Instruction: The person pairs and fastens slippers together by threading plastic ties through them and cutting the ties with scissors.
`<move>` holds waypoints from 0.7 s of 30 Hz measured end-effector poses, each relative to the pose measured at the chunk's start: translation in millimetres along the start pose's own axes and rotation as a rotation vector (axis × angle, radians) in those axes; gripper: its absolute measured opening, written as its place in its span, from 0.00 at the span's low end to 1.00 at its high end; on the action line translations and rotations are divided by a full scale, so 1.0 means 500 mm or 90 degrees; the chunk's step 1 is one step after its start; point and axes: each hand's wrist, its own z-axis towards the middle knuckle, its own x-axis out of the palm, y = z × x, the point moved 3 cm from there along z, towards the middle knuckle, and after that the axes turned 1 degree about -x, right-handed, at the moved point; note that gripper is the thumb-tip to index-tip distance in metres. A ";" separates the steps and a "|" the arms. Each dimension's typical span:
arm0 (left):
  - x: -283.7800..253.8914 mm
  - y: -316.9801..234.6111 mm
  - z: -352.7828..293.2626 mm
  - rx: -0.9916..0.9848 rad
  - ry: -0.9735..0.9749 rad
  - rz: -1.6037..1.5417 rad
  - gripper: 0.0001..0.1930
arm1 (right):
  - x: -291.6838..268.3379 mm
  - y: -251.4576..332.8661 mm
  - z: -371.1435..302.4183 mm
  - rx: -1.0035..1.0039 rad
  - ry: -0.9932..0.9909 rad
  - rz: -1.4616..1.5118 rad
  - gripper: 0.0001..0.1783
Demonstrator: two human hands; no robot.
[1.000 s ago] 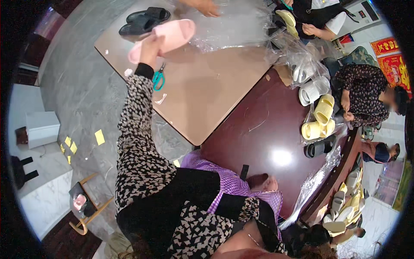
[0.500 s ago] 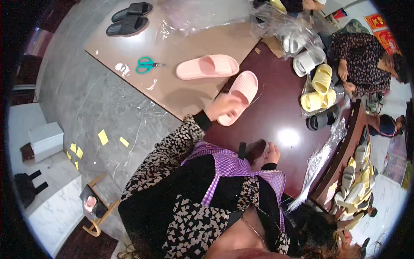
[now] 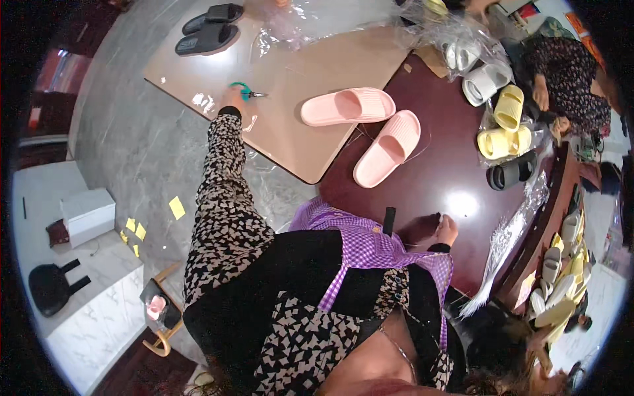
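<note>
My left hand (image 3: 231, 98), at the end of my outstretched arm, is closed about the teal handles of small scissors (image 3: 256, 95) on the tan board. The fingers are blurred and partly hidden. To the right lie two pale pink slide slippers: one (image 3: 323, 109) lies mostly on the board, the other (image 3: 378, 165) slants across the dark red tabletop. Neither is touched by a hand. My right hand (image 3: 447, 230) hangs over the table near my apron, its fingers curled in; whatever they hold, if anything, is hidden.
The tan board (image 3: 297, 148) lies on the dark red table (image 3: 422, 191). Black slides (image 3: 208, 39) rest at its far left; yellow (image 3: 505, 142), white and black slides stand at the right. A bundle of clear strands (image 3: 502, 247) runs along the right edge. A co-worker (image 3: 568, 79) sits beyond.
My left hand has left the slanted pink slipper and swung far left to the scissors. My right hand stays near the apron. The whole view has shifted slightly.
</note>
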 end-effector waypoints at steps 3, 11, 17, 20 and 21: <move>-0.004 -0.047 -0.002 0.032 -0.015 -0.004 0.21 | -0.004 -0.020 0.023 -0.069 0.012 -0.038 0.11; -0.094 -0.126 -0.081 0.105 -0.051 0.061 0.22 | 0.043 0.029 -0.002 -0.063 0.053 -0.171 0.10; -0.095 -0.139 -0.103 -0.007 -0.035 -0.011 0.21 | 0.040 0.006 0.017 -0.071 0.053 -0.173 0.13; -0.100 -0.148 -0.111 -0.070 -0.010 -0.157 0.23 | 0.036 0.004 0.021 -0.253 0.022 -0.313 0.15; -0.102 -0.137 -0.122 -0.125 0.007 -0.265 0.23 | 0.044 0.010 0.020 -0.348 0.017 -0.382 0.16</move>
